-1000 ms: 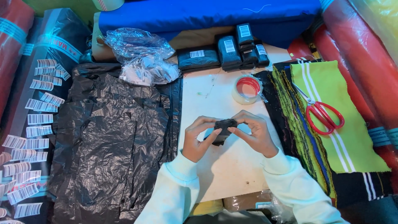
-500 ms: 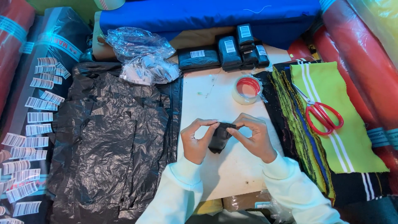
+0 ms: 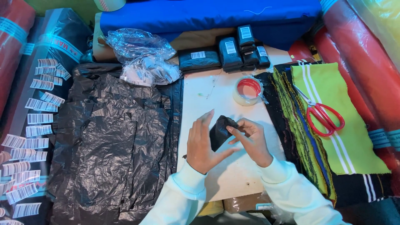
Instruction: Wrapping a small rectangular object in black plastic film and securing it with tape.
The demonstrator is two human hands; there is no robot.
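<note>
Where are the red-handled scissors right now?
In the head view, the scissors lie right of the hands on the yellow-green striped cloth, beyond the tape roll.

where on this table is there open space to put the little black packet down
Bare white board lies between the black plastic sheets and tape roll, and nearer, below both hands holding the black packet. Crowded: wrapped packets at the back, fabric stack with scissors on the right.
</note>
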